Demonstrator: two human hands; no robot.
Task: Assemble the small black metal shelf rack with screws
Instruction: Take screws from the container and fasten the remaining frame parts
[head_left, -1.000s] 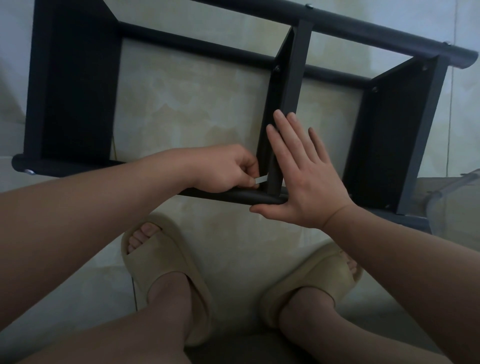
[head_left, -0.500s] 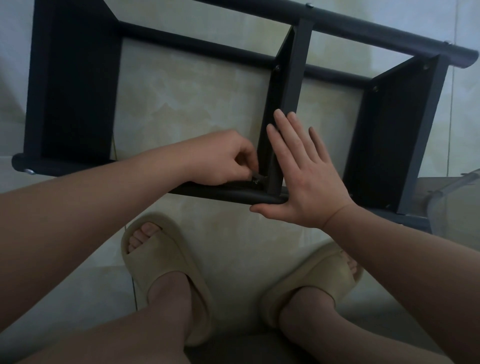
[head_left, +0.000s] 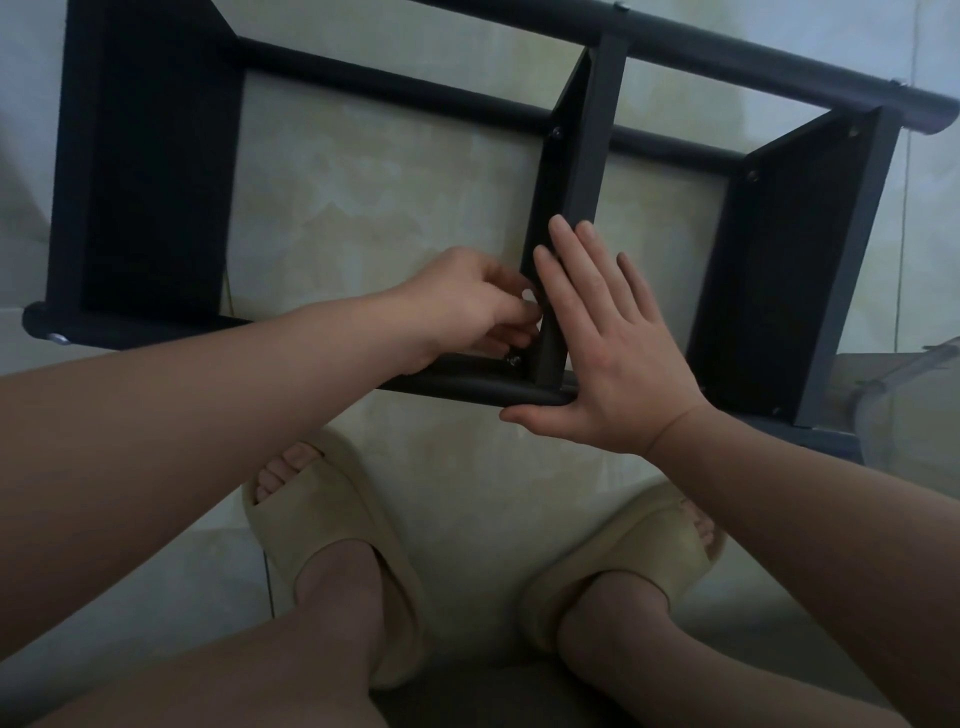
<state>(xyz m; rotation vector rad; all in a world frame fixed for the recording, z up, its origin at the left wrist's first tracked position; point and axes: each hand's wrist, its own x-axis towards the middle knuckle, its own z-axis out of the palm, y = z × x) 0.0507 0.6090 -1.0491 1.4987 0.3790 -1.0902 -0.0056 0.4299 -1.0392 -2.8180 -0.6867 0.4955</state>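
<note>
The black metal rack (head_left: 156, 156) lies on its side on the pale tiled floor, with three upright panels joined by round tubes. My right hand (head_left: 608, 353) is flat and open, fingers straight against the middle panel (head_left: 587, 156), thumb along the near tube (head_left: 467, 387). On the panel's left side, my left hand (head_left: 467, 301) has its fingers curled and pinches a small pale tool (head_left: 529, 297). Just below those fingers a silvery screw (head_left: 513, 358) sits at the joint of panel and near tube.
My feet in cream slippers (head_left: 322, 519) (head_left: 639, 540) stand on the floor right in front of the rack. A clear plastic container (head_left: 909, 395) sits at the right edge, beside the right panel. More screw heads show on the far tube joints.
My left hand has lifted from the near tube up along the middle panel, turning as it went, and the screw head now shows below it. My right hand has stayed flat in place.
</note>
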